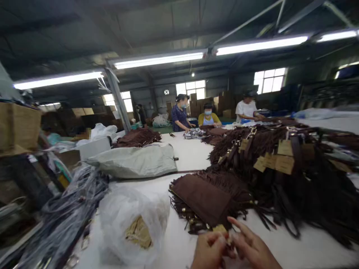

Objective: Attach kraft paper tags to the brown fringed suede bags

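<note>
At the bottom edge my left hand (209, 249) and my right hand (251, 246) meet over the white table (190, 153). Their fingertips pinch a small tan paper tag (220, 228) between them. Just beyond the tag lies a flat brown fringed suede bag (203, 198). A big heap of the same brown fringed bags (280, 168), with tan tags hanging on them, fills the right side. My right index finger points out toward the flat bag.
A clear plastic bag (131, 224) holding tan tags lies left of my hands. A grey sack (134, 160) and dark plastic wrapping (64, 220) sit further left. Three people work at the table's far end. Cardboard boxes (19, 125) stand at the left.
</note>
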Demonstrator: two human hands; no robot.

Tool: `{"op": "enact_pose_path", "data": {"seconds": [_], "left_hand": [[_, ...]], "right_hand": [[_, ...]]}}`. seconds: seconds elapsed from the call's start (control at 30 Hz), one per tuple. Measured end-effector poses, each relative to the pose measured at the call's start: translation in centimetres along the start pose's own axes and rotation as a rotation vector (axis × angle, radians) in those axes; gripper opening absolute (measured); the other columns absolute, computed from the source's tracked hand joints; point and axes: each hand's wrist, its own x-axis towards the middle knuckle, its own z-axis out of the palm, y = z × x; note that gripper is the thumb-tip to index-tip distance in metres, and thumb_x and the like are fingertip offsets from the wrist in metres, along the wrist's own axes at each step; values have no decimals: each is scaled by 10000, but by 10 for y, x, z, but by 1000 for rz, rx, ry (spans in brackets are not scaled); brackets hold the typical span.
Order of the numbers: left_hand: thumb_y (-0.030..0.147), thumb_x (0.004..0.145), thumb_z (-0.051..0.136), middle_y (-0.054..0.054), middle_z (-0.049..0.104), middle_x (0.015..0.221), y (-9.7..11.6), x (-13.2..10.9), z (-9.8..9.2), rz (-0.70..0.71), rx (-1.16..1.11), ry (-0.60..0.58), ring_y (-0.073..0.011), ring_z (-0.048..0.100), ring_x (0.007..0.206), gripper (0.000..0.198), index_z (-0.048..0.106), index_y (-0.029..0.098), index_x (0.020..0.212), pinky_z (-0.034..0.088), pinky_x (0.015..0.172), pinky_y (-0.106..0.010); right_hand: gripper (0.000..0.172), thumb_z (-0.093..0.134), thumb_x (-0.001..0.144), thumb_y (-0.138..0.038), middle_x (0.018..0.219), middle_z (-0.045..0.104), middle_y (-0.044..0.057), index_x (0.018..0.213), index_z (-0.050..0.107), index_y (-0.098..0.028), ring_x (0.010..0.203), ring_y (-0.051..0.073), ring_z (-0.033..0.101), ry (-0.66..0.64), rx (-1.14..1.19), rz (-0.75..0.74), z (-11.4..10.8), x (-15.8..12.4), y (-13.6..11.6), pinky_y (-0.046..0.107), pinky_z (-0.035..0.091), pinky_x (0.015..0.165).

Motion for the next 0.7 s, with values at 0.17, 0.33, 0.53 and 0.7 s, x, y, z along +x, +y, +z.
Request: {"op": "enact_pose_path", "data": {"seconds": [0.17,0.33,0.53,0.7], "left_hand": [[582,828,551,-76,666,634,8,-13,4,56,77,99,-127,550,537,526,714,87,760,348,484,-224],[478,907,511,-66,679,664,15,-21,3,248,277,177,-141,568,635,470,705,127,663,411,619,-252],[437,941,444,-56,697,697,22,-21,1,273,358,182,-138,554,640,472,740,143,719,404,630,-248],[271,751,609,-42,687,624,17,-36,-5,40,378,139,-135,551,596,227,772,127,685,393,577,-230]], "right_hand": [[717,466,881,-636,665,521,-44,1376,427,-119,669,177,541,0,-123,-76,5,-7,-25,330,435,668],[617,465,920,-580,636,531,-49,1363,459,-150,642,171,551,9,-172,-180,8,-8,-25,337,443,680],[600,585,838,-583,585,532,-46,1232,568,-131,574,147,497,52,284,-47,12,-3,-35,297,417,583],[695,686,719,-554,954,708,83,1261,563,-137,694,174,580,214,257,38,-1,4,-19,309,467,603]]}}
